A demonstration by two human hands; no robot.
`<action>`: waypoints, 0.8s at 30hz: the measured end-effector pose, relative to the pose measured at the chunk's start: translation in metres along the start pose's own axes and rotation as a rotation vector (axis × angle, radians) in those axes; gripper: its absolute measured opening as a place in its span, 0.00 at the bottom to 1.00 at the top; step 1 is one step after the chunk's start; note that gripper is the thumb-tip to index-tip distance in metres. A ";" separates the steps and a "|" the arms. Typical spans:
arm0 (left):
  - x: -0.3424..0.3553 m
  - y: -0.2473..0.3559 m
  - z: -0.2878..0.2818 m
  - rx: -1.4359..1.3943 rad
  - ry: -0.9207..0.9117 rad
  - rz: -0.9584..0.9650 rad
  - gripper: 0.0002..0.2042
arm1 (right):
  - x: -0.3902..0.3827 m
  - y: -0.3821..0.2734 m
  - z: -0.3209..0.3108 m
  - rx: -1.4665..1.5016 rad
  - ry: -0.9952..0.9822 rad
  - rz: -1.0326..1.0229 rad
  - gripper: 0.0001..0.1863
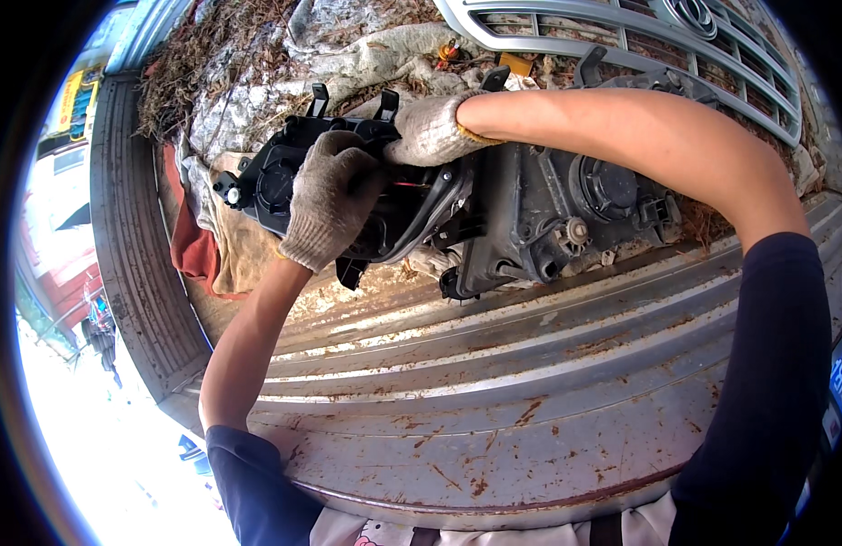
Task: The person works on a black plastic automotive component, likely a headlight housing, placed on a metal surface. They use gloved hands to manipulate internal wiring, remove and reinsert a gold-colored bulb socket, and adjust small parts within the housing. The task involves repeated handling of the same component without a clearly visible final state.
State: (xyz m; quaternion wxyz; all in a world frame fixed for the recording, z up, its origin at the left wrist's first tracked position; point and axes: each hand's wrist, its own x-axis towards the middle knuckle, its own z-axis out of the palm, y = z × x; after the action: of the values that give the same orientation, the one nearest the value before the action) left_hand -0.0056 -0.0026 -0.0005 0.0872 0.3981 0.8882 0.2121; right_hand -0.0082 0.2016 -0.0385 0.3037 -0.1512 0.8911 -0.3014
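Note:
A black headlight assembly [275,182] lies back side up on the truck bed, with round caps and mounting tabs showing. Both of my hands wear knitted, light grey work gloves. Over the middle of the housing, my left hand [334,196] has its fingers curled in at an opening; what they pinch is hidden. My right hand [434,130] comes in from the right and closes over the upper edge of the same headlight, its fingertips close to the left ones and partly hidden. A thin reddish wire [410,185] shows just below the hands.
A second dark, dusty headlight [530,196] lies to the right. Behind it rests a silver car grille [566,38]. Dirty cloth [366,56] and dry straw [202,68] cover the far side. The ribbed, rusty metal edge [494,437] is nearest me; a side panel [139,237] stands left.

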 end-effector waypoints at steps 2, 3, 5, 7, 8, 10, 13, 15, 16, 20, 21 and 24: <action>0.000 0.000 0.000 -0.015 0.000 -0.028 0.07 | 0.002 -0.001 -0.004 -0.030 -0.046 0.014 0.36; 0.001 0.000 0.000 -0.014 -0.004 -0.021 0.07 | 0.004 0.000 -0.005 -0.044 -0.069 0.024 0.36; 0.003 0.000 -0.001 -0.011 -0.011 -0.010 0.07 | 0.003 0.004 -0.003 -0.005 -0.042 -0.007 0.36; 0.004 0.001 -0.003 -0.001 -0.027 -0.009 0.07 | 0.001 0.002 -0.005 0.020 -0.054 -0.011 0.36; 0.004 0.002 -0.004 0.004 -0.036 -0.009 0.07 | 0.000 0.002 -0.007 0.024 -0.080 0.000 0.36; 0.005 0.003 -0.005 0.009 -0.046 -0.006 0.07 | 0.000 0.001 -0.009 0.009 -0.104 0.013 0.35; 0.005 0.003 -0.007 0.025 -0.063 0.002 0.07 | 0.000 -0.002 -0.009 -0.031 -0.097 0.023 0.33; 0.006 0.002 -0.009 0.063 -0.084 0.023 0.07 | -0.003 -0.003 -0.009 -0.034 -0.086 0.039 0.33; 0.007 0.002 -0.010 0.094 -0.098 0.042 0.07 | 0.002 0.002 -0.005 -0.019 -0.081 0.055 0.33; 0.008 0.001 -0.011 0.140 -0.109 0.087 0.06 | 0.005 0.004 -0.002 -0.012 -0.073 0.037 0.32; 0.008 0.001 -0.011 0.130 -0.099 0.086 0.06 | 0.001 0.001 -0.005 -0.022 -0.073 0.012 0.32; 0.010 0.001 -0.009 0.111 -0.080 0.086 0.05 | -0.001 -0.002 -0.008 -0.048 -0.086 0.017 0.32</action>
State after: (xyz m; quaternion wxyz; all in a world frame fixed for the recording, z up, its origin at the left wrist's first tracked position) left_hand -0.0142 0.0026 0.0084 0.0914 0.4481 0.8766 0.1500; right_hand -0.0127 0.2039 -0.0315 0.3404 -0.1639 0.8855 -0.2706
